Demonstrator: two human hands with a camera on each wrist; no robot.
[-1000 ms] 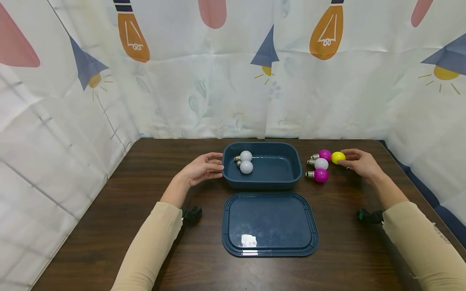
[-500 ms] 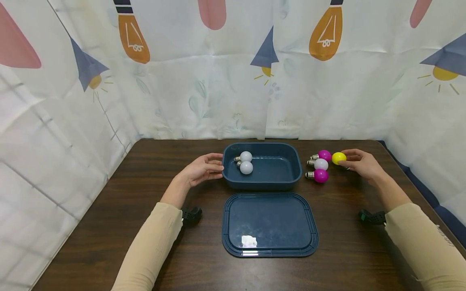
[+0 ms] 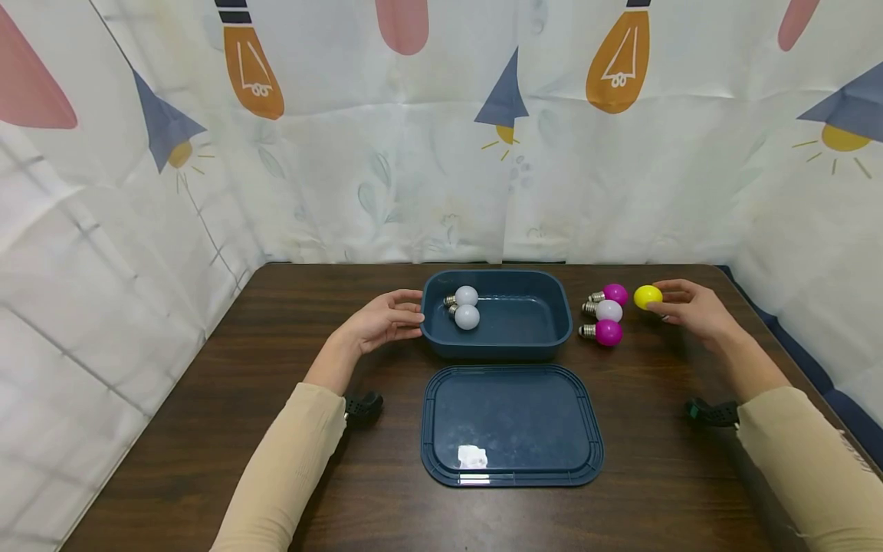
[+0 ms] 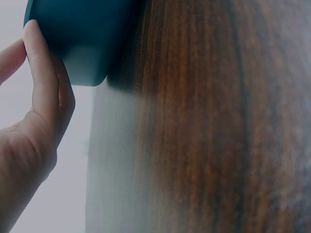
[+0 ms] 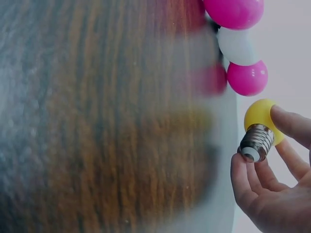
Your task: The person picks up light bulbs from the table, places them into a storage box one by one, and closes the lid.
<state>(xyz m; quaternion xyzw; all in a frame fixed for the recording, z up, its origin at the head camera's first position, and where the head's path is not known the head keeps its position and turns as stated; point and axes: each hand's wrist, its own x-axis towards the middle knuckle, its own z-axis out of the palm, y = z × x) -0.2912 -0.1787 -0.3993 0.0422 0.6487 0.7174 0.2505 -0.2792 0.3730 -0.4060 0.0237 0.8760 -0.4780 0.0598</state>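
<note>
My right hand [image 3: 692, 310] pinches a yellow light bulb [image 3: 648, 296] between thumb and fingers. In the right wrist view its silver screw base [image 5: 257, 142] points toward the palm side, with a fingertip close by it. Just left of it on the table lie a magenta bulb [image 3: 615, 294], a white bulb [image 3: 609, 310] and a second magenta bulb [image 3: 608, 333]. My left hand [image 3: 386, 320] rests its fingertips against the left wall of a dark blue box [image 3: 497, 353]. Inside that box, toward its left end, lie two white bulbs [image 3: 467, 317].
In front of the box, a dark blue lid [image 3: 512, 422] lies flat on the brown wooden table [image 3: 331, 280]. A printed cloth [image 3: 441, 184] hangs behind the table's far edge and along the sides. A dark band [image 3: 371, 409] sits at my left wrist.
My right hand has drawn slightly right with the yellow bulb, opening a gap from the far magenta bulb. My left hand stays at the box.
</note>
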